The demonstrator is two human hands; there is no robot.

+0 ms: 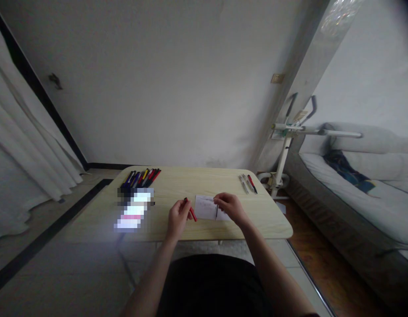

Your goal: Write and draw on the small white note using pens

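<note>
My left hand point(177, 216) is closed around a red pen point(193, 214), whose dark end shows above the fingers and whose red part slants down to the right. My right hand point(232, 207) pinches a thin dark stick point(217, 211), perhaps a pen refill; it is too small to be sure. The stick points down over a white sheet of paper point(204, 208) with faint marks, flat on the table between my hands. Part of the sheet lies hidden under my right hand.
On the pale wooden table point(177, 182), several pens and markers point(142, 177) lie at the back left. A bright, pixelated screen point(134, 211) is in front of them. Several more pens point(247, 184) lie at the back right. A white exercise machine point(283, 154) and a sofa point(356, 176) stand to the right.
</note>
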